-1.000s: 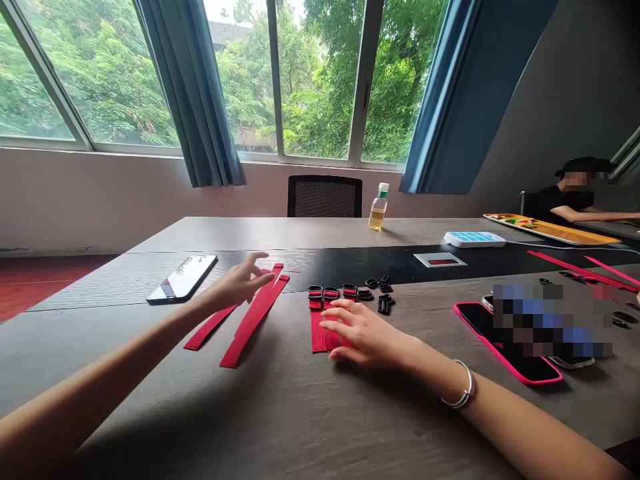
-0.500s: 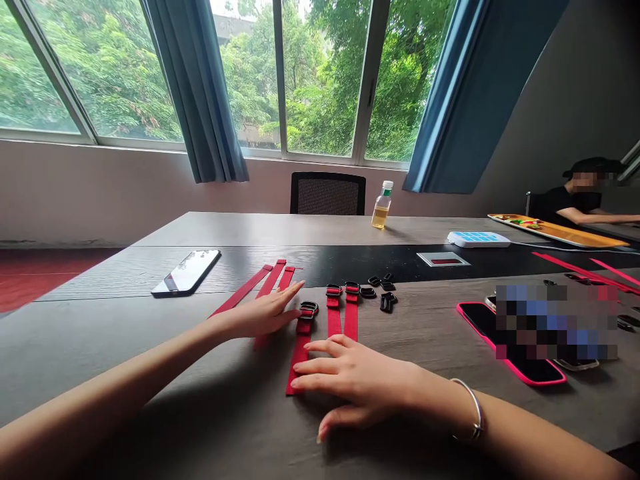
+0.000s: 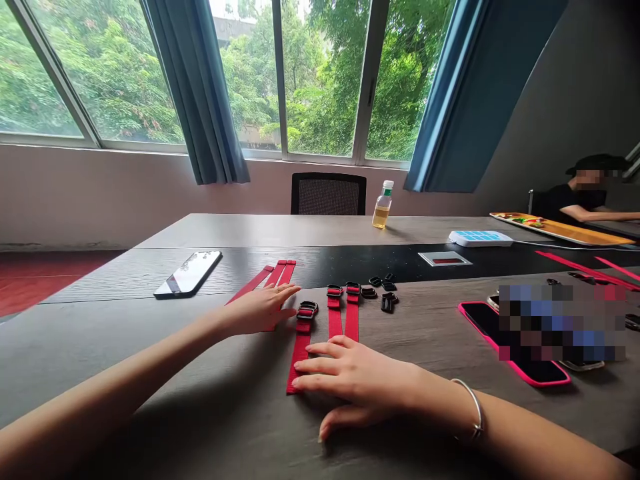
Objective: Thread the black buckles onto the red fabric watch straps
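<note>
My left hand lies palm down with fingers stretched out, over several plain red webbing straps at the left. Its fingertips end just left of the black buckle on a nearer red strap. My right hand is open, with its fingers spread; the fingertips rest at the lower part of that buckled strap. Beyond it, two more red straps with black buckles lie side by side, their near ends hidden by my right hand. Several loose black buckles sit to their right.
A phone lies at the left and a pink-cased phone at the right, beside a blurred patch. Farther back are a bottle, a white power strip, an orange tray and a seated person. More red straps lie far right.
My left hand has shifted slightly left and away from the black buckle. One plain strap beneath it now lies straighter against its neighbour. My right hand has stayed in place.
</note>
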